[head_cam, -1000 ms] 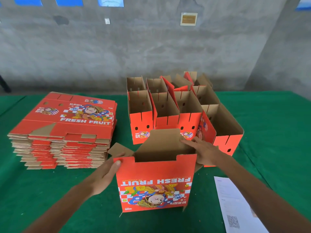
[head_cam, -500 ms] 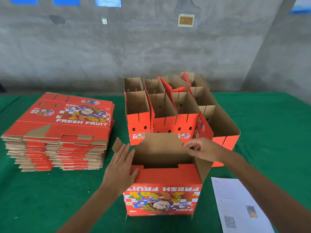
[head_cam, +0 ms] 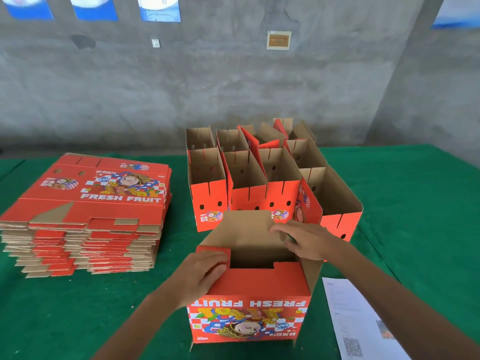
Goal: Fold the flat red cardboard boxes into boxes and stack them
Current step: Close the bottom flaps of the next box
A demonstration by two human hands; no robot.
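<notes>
While hands fold flaps, red box (head_cam: 249, 289) stands hollow, folded boxes (head_cam: 259, 178) behind

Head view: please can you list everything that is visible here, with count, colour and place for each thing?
box being folded: one, red outside and brown inside, near centre, printed upside down
folded boxes: a cluster, exact count unclear, red and brown, open tops, behind the box being folded
flat boxes: one tall stack, red, on the left
paper sheet: one, white with a QR code, near right
table cloth: one, green, under everything
wall: grey, behind, with blue posters and a small plaque
left hand: fingers press a red flap down at the box's left corner
right hand: fingers rest on the brown far flap
</notes>
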